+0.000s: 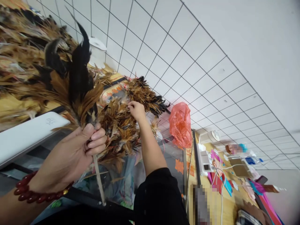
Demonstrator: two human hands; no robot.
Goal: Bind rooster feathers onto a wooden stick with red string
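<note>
My left hand (77,147), with a red bead bracelet at its wrist, is closed around the stick of a feather duster (82,90). Brown and long black feathers fan out above the fist, and the bare stick runs down below it. My right hand (136,110) reaches over a heap of brown feathers (117,125), its thumb and fingertips pinched together. Whether a feather sits in that pinch is too small to tell. Beyond the hand lies a bundle of brown and black feathers (142,90).
Loose feathers (21,53) cover the table at left, near a white box-shaped device (30,134). A red plastic bag (180,125) lies right of the feathers. A wire grid (164,53) stands along the wall. Cables, coloured scraps and a white roll (212,136) are at right.
</note>
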